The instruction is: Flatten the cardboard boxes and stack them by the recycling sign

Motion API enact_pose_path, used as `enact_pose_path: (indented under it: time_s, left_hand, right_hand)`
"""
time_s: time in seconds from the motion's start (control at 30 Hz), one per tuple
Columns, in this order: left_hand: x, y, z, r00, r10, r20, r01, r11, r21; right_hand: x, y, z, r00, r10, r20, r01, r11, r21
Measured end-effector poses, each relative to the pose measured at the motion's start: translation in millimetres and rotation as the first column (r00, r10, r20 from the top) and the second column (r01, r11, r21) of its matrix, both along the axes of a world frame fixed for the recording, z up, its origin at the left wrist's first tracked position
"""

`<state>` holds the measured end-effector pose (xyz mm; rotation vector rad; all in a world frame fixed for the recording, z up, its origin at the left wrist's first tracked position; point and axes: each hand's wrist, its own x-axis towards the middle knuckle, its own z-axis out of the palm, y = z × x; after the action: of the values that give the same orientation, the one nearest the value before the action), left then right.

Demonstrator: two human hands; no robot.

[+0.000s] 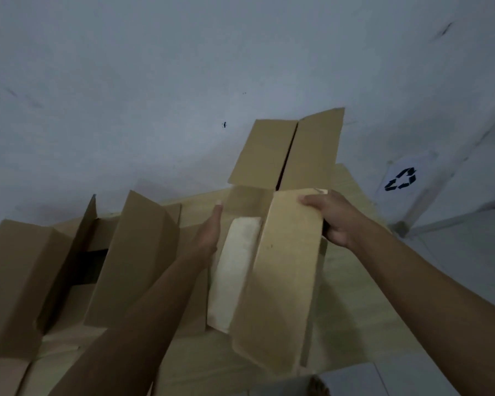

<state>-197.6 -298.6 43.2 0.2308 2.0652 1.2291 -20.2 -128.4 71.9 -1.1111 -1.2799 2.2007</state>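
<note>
An open brown cardboard box [280, 281] is held up in front of me, its far flaps [286, 152] standing against the wall. My right hand [330, 221] grips the top edge of its right flap. My left hand [209, 238] lies flat, fingers straight, against the box's left inner side. A pale panel [235, 270] shows inside the box between my hands. A white sheet with a black recycling sign [401, 180] hangs on the wall to the right.
A second open cardboard box [69, 270] stands at the left with raised flaps. Flat cardboard [200, 364] covers the floor under both boxes. A grey-white wall [155, 81] fills the background. Pale floor tiles [455, 270] show at the right.
</note>
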Motion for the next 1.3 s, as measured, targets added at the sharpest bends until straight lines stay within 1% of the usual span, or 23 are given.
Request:
enact_pose_path:
  time_s: [0.07,0.13,0.23,0.3,0.37,0.43,0.53,0.57,0.63,0.67,0.7,0.73,0.77,0.8,0.83,0.87,0.9,1.0,1.07,1.13,1.17,1.23,1.3]
  left_hand:
    - [-11.2,4.7,0.3,0.999,0.006,-0.031,-0.006,1.0,-0.012]
    - [-13.0,4.9,-1.6,0.998,-0.047,-0.046,0.044,0.997,-0.057]
    - [-4.0,-2.6,-22.9,0.987,-0.067,0.144,0.084,0.99,-0.111]
    - [1.4,-3.9,-44.5,0.955,-0.08,0.285,0.114,0.988,-0.104]
    - [11.6,-1.9,-57.6,0.883,-0.118,0.454,0.163,0.985,-0.063]
    - [24.6,-2.8,-61.5,0.78,-0.165,0.604,0.2,0.98,0.009]
    - [40.0,-5.4,-66.6,0.66,-0.268,0.702,0.195,0.963,0.185]
    - [46.4,-3.8,-67.2,0.655,-0.302,0.693,0.194,0.953,0.232]
    - [51.2,-1.5,-59.7,0.676,-0.372,0.637,0.19,0.922,0.336]
    - [51.0,-3.0,-53.3,0.697,-0.431,0.573,0.167,0.875,0.454]
    - [43.8,-6.7,-58.6,0.667,-0.46,0.585,0.102,0.835,0.54]
    - [37.9,-12.9,-56.1,0.715,-0.407,0.568,0.105,0.866,0.488]
    - [22.7,-19.0,-64.5,0.788,-0.27,0.553,0.077,0.935,0.347]
    - [6.8,-26.1,-75.4,0.856,-0.147,0.496,0.048,0.977,0.207]
    - [-6.3,-29.9,-85.5,0.892,-0.081,0.445,0.04,0.994,0.101]
    - [-12.9,-33.1,-86.2,0.923,-0.055,0.38,0.057,0.998,0.005]
    - [-13.6,-34.9,-80.8,0.948,-0.053,0.313,0.066,0.997,-0.033]
    - [-15.2,-42.9,-68.5,0.99,0.058,0.129,-0.044,0.993,-0.113]
    - [-18.5,-52.1,-68.7,0.991,0.132,0.009,-0.129,0.979,-0.159]
    - [-20.1,-54.3,-75.8,0.972,0.194,-0.129,-0.217,0.957,-0.192]
    - [-16.3,-52.8,-78.9,0.966,0.184,-0.182,-0.223,0.95,-0.219]
    - [-1.4,-48.0,-81.7,0.955,0.153,-0.253,-0.22,0.939,-0.264]
    - [13.8,-43.1,-87.8,0.957,0.14,-0.253,-0.211,0.936,-0.281]
  right_hand:
    - [18.2,2.4,17.6,0.995,0.055,-0.086,-0.056,0.998,-0.011]
    - [32.8,4.8,33.3,0.986,0.087,-0.144,-0.09,0.996,-0.016]
    - [44.9,5.7,52.2,0.976,0.109,-0.19,-0.114,0.993,-0.018]
    - [47.7,6.4,60.3,0.97,0.105,-0.219,-0.116,0.992,-0.039]
    - [47.5,7.8,65.2,0.966,0.092,-0.242,-0.109,0.992,-0.061]
    - [46.5,10.0,68.3,0.963,0.081,-0.258,-0.103,0.992,-0.071]
    - [46.9,13.9,69.7,0.958,0.099,-0.269,-0.12,0.991,-0.064]
    - [47.5,16.5,69.1,0.96,0.099,-0.26,-0.117,0.992,-0.053]
    - [49.3,22.2,66.7,0.975,0.085,-0.206,-0.09,0.996,-0.015]
    - [50.4,25.4,63.8,0.984,0.071,-0.162,-0.07,0.997,0.013]
    - [51.2,29.1,58.3,0.992,0.059,-0.114,-0.055,0.998,0.037]
    - [52.2,31.5,51.6,0.996,0.049,-0.074,-0.046,0.998,0.038]
    - [53.5,33.5,43.4,0.998,0.04,-0.044,-0.039,0.999,0.022]
    - [54.9,34.2,35.2,0.999,0.041,-0.021,-0.041,0.999,-0.01]
    - [56.1,34.8,27.1,0.999,0.05,-0.001,-0.05,0.998,-0.045]
    - [56.8,35.1,18.8,0.997,0.067,0.023,-0.065,0.995,-0.08]
    - [56.8,34.8,11.4,0.995,0.089,0.051,-0.083,0.991,-0.102]
    - [53.5,37.8,-9.2,0.983,0.127,0.135,-0.113,0.987,-0.112]
    - [49.4,44.2,-26.1,0.976,0.076,0.203,-0.07,0.997,-0.036]
    - [45.2,51.1,-45.7,0.957,-0.029,0.288,-0.003,0.994,0.108]
    - [43.3,54.1,-55.6,0.937,-0.083,0.34,0.013,0.979,0.203]
    - [39.7,60.9,-79.7,0.885,-0.165,0.435,-0.008,0.93,0.369]
    - [39.7,65.9,-103.2,0.822,-0.198,0.533,-0.104,0.869,0.483]
